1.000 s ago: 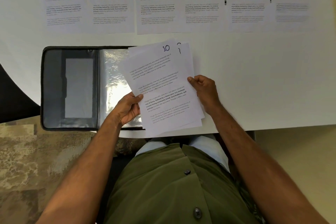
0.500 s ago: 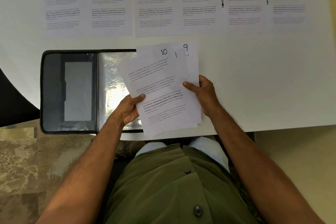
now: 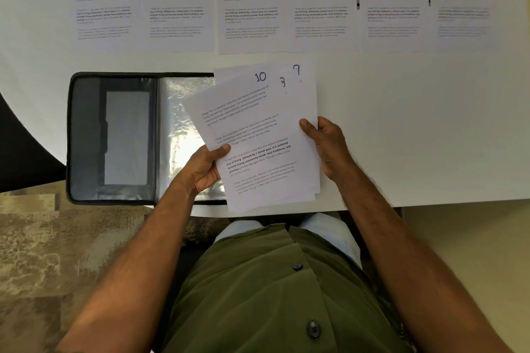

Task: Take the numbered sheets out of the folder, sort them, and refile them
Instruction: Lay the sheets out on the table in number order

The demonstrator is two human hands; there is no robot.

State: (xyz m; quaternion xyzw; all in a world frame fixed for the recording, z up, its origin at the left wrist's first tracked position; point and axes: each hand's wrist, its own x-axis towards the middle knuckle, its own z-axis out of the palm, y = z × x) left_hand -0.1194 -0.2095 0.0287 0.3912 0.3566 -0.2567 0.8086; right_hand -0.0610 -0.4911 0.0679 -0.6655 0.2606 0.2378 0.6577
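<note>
Gripping fanned sheets, 10 on top, with left hand and right hand, over open folder; lying along table top: sheets 1–6.

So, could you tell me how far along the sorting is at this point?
Done: sheets 1 to 6 lie in a row. In hand: the left hand and right hand fan sheet 10 over two more. Left: placing these, then refiling in the open folder.
</note>
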